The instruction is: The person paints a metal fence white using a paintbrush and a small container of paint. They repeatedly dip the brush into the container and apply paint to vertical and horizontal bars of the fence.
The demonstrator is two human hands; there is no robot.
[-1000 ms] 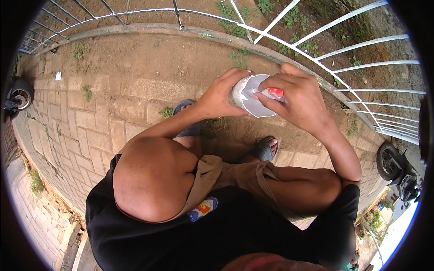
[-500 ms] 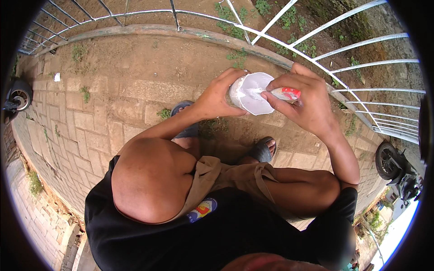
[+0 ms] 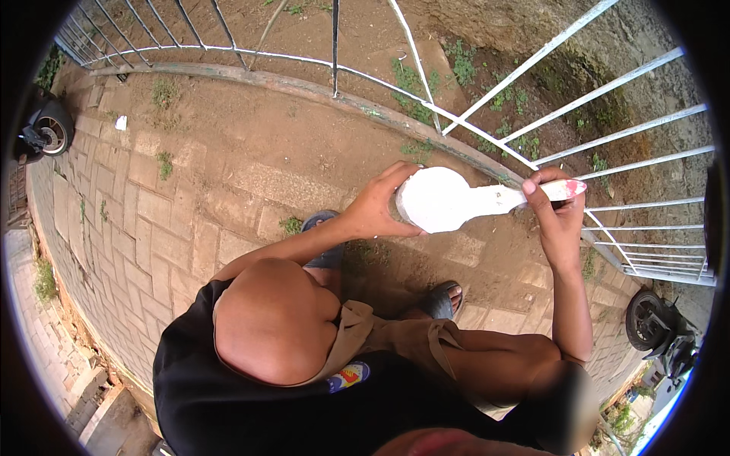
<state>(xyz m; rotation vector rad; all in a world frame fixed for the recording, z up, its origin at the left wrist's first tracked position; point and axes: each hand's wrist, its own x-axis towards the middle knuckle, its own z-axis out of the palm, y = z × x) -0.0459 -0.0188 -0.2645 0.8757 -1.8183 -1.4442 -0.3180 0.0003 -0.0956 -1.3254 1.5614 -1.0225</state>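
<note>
My left hand (image 3: 384, 204) is closed around the side of a white plastic cup (image 3: 435, 199), thumb below and fingers above. The cup's mouth faces up toward me, so bright white that I cannot make out the paint level inside. In my right hand (image 3: 559, 216) a paintbrush (image 3: 555, 191) with a white and red handle is pinched between thumb and fingers. The brush points left, its white-coated bristles (image 3: 490, 201) at the cup's right rim. Whether the tip touches the rim or lies just over it, I cannot tell.
A white-painted metal fence (image 3: 525, 159) curves across the front and right, above a low concrete curb (image 3: 251, 77). Paving blocks (image 3: 156, 205) and bare soil cover the ground. My sandalled feet (image 3: 441, 300) are below the cup. Motorbike wheels (image 3: 646, 319) show at both edges.
The brush, earlier inside the cup, is now drawn out to the right, with its bristles at the rim. My right hand has moved right and away from the cup. The view has shifted slightly.
</note>
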